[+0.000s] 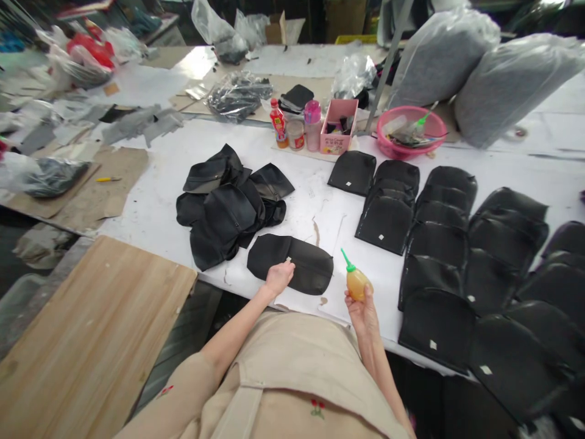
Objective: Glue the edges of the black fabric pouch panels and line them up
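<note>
A black leather-like piece (311, 268) with rounded ends lies flat in front of me, near the table's front edge. Over its middle, my left hand (278, 278) is closed in a pinch, with a small white tag (288, 260) at the fingertips. My right hand (363, 311) grips a squeeze bottle (358, 284) of amber liquid, its green nozzle pointing up and to the left. The bottle is held just right of the black piece. Beyond my left hand is a loose heap of similar black pieces (231, 210).
Overlapping rows of folded black pieces (436, 268), some with white tags, cover the right side. Behind stand a drink bottle (278, 125), a pink box (339, 125) and a pink basin (411, 131). A wooden board (91, 329) is at lower left.
</note>
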`<state>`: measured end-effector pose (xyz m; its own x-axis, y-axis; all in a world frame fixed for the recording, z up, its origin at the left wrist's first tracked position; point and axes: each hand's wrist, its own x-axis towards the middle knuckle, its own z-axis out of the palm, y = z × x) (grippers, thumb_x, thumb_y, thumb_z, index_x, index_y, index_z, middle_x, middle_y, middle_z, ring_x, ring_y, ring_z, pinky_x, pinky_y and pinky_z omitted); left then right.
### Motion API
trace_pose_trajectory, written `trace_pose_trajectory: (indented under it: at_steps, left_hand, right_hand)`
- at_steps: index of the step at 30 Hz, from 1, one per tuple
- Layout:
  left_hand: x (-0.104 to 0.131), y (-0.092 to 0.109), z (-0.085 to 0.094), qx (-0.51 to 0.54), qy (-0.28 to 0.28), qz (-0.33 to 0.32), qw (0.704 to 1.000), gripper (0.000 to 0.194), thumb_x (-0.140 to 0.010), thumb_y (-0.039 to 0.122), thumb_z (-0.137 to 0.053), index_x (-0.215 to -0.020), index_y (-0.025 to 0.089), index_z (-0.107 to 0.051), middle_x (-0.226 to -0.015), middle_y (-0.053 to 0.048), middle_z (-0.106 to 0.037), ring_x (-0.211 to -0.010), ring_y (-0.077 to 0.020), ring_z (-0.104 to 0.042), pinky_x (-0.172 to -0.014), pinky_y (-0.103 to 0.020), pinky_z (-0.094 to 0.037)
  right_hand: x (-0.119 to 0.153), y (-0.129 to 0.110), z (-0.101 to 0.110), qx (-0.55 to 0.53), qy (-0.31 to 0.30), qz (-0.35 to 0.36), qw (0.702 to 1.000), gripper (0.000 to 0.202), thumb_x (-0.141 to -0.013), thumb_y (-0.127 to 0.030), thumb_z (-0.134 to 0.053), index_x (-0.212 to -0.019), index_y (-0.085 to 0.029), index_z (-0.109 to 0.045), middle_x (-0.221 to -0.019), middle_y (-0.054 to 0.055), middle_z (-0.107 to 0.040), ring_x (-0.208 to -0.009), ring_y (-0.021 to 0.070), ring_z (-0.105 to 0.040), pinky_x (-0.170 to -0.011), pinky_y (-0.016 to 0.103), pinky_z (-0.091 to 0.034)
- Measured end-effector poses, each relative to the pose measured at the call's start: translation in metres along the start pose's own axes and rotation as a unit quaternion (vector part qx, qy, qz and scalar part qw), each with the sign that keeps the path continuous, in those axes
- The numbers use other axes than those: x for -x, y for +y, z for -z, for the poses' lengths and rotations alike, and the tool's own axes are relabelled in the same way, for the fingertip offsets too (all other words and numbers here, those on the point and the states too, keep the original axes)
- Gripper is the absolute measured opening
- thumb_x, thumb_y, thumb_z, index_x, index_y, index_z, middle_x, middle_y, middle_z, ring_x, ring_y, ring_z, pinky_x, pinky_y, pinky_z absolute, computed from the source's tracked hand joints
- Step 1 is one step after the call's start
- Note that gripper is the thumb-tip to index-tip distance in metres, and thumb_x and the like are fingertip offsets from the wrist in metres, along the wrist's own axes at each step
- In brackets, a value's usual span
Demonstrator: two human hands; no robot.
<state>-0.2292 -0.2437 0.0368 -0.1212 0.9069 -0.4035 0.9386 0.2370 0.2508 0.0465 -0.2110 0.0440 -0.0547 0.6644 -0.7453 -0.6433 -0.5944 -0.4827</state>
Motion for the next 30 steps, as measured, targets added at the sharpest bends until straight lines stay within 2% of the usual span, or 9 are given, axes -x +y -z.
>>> trace_pose_trajectory:
  at_steps: [2,6,12,15,19,22,25,27,30]
  left_hand:
    - [-0.005,0.003,-0.005,-0.034,0.008,0.034,0.999,0.022,-0.099,0.019,-0.046,-0.108,0.021,-0.065,-0.107,-0.009,-0.066,-0.093,-0.0212,-0.064,-0.078,-0.03,-0.048]
    - [-0.013,-0.01,-0.004,-0.078,0.055,0.116,0.989,0.026,-0.096,0.024,-0.054,-0.121,0.017,-0.06,-0.116,-0.014,-0.06,-0.109,-0.0271,-0.058,-0.082,-0.033,-0.049]
    - [-0.028,-0.017,0.001,-0.082,0.062,0.133,0.986,0.019,-0.097,0.026,-0.053,-0.109,0.017,-0.065,-0.112,-0.014,-0.061,-0.109,-0.0269,-0.057,-0.086,-0.034,-0.049]
    - [-0.038,-0.019,0.003,-0.067,0.065,0.147,0.985,0.018,-0.096,0.02,-0.05,-0.102,0.015,-0.067,-0.109,-0.014,-0.064,-0.104,-0.0265,-0.061,-0.084,-0.034,-0.049]
    - [-0.045,-0.034,0.011,0.019,0.063,0.197,0.978,0.019,-0.096,0.017,-0.049,-0.099,0.017,-0.068,-0.102,-0.009,-0.068,-0.091,-0.0217,-0.066,-0.079,-0.031,-0.048]
    - [-0.044,-0.044,0.016,0.026,0.085,0.238,0.967,0.011,-0.093,0.02,-0.056,-0.1,0.018,-0.065,-0.102,-0.008,-0.067,-0.094,-0.0212,-0.065,-0.078,-0.029,-0.048]
    - [-0.039,-0.041,0.015,-0.056,0.115,0.18,0.975,0.014,-0.093,0.016,-0.055,-0.104,0.018,-0.063,-0.111,-0.01,-0.063,-0.104,-0.023,-0.062,-0.082,-0.03,-0.047]
    - [-0.038,-0.034,0.011,-0.081,0.085,0.139,0.983,0.019,-0.095,0.012,-0.049,-0.106,0.018,-0.062,-0.113,-0.011,-0.062,-0.1,-0.022,-0.064,-0.079,-0.03,-0.047]
    - [-0.039,-0.024,0.007,-0.078,0.053,0.165,0.982,0.021,-0.098,0.015,-0.045,-0.11,0.016,-0.062,-0.114,-0.012,-0.061,-0.092,-0.0216,-0.066,-0.074,-0.03,-0.047]
  right_hand:
    - [0.0,0.002,-0.003,-0.001,0.001,-0.001,1.0,0.049,-0.064,-0.048,-0.088,-0.099,-0.021,-0.068,-0.086,-0.001,-0.071,-0.065,0.0113,-0.065,-0.054,0.019,-0.056]
    - [-0.001,0.003,-0.005,-0.008,0.01,-0.001,1.0,0.051,-0.06,-0.048,-0.09,-0.098,-0.021,-0.068,-0.085,-0.001,-0.072,-0.063,0.0114,-0.066,-0.053,0.019,-0.056]
    - [-0.009,0.003,-0.005,-0.018,0.0,-0.007,1.0,0.052,-0.063,-0.049,-0.089,-0.101,-0.02,-0.069,-0.087,-0.001,-0.074,-0.065,0.0112,-0.067,-0.053,0.018,-0.056]
    - [-0.013,0.002,-0.007,-0.016,-0.006,-0.004,1.0,0.052,-0.063,-0.049,-0.089,-0.102,-0.019,-0.069,-0.088,0.0,-0.074,-0.066,0.0114,-0.067,-0.054,0.019,-0.057]
    - [-0.013,-0.002,-0.01,-0.024,-0.001,0.01,1.0,0.055,-0.062,-0.048,-0.09,-0.102,-0.018,-0.069,-0.087,0.001,-0.073,-0.066,0.0113,-0.066,-0.055,0.019,-0.057]
    - [-0.011,-0.005,-0.011,-0.03,0.007,0.014,0.999,0.052,-0.061,-0.047,-0.09,-0.1,-0.019,-0.07,-0.086,-0.001,-0.073,-0.065,0.0105,-0.066,-0.055,0.018,-0.057]
    - [-0.009,-0.007,-0.011,-0.034,0.003,0.011,0.999,0.052,-0.062,-0.047,-0.09,-0.1,-0.02,-0.07,-0.086,-0.001,-0.073,-0.065,0.0103,-0.067,-0.054,0.016,-0.055]
    - [-0.008,-0.008,-0.012,-0.038,0.002,0.01,0.999,0.052,-0.061,-0.047,-0.091,-0.1,-0.02,-0.069,-0.085,-0.002,-0.073,-0.064,0.0105,-0.067,-0.053,0.017,-0.055]
    - [-0.008,-0.008,-0.013,-0.038,0.005,0.012,0.999,0.049,-0.062,-0.046,-0.091,-0.098,-0.021,-0.069,-0.086,-0.002,-0.074,-0.063,0.0109,-0.067,-0.052,0.018,-0.056]
